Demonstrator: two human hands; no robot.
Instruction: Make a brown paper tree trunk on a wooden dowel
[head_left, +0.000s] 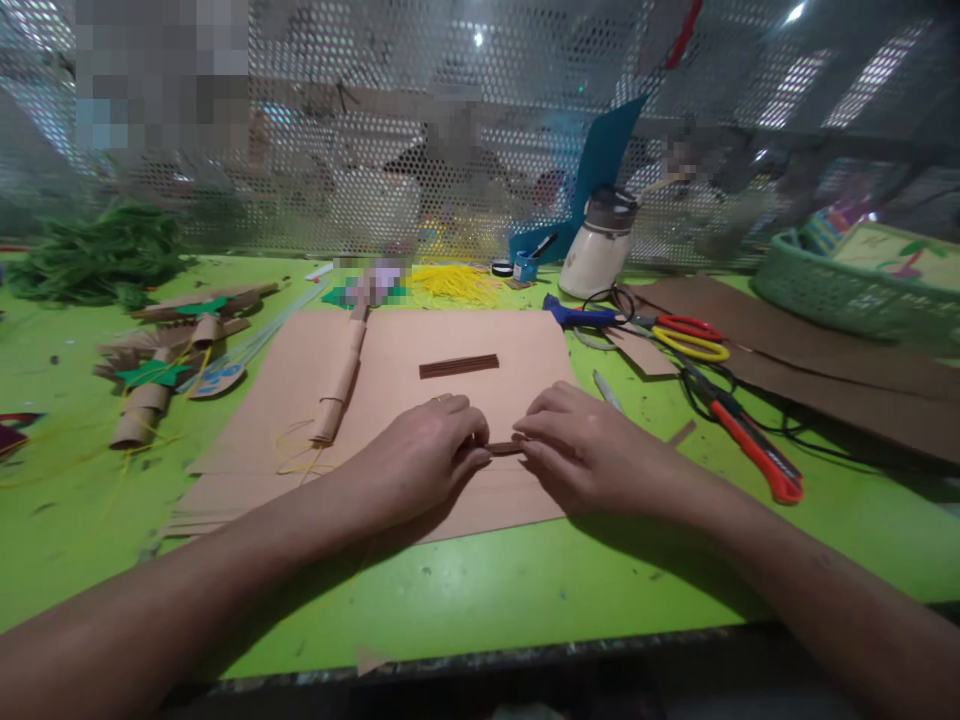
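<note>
Both hands meet over brown paper sheets (pixel 495 510) on the green table, each pinching one end of a narrow dark brown paper strip (pixel 507 448). My left hand (pixel 435 440) grips its left end, fingers closed, a ring on one finger. My right hand (pixel 581 440) has its fingertips on the right end. Just beyond them lies a small stack of dark brown strips (pixel 459 366). To the left, a rolled paper figure (pixel 345 380) rests on the sheets, with yellow string at its base; its top is blurred out.
At left lie paper figures with green stars (pixel 154 375) and a green raffia heap (pixel 97 250). A glue gun (pixel 585 316), scissors (pixel 690 335), red utility knife (pixel 757 450), white jug (pixel 596 245) and green basket (pixel 847 290) stand or lie at right. A perforated metal screen (pixel 322 130) closes the back.
</note>
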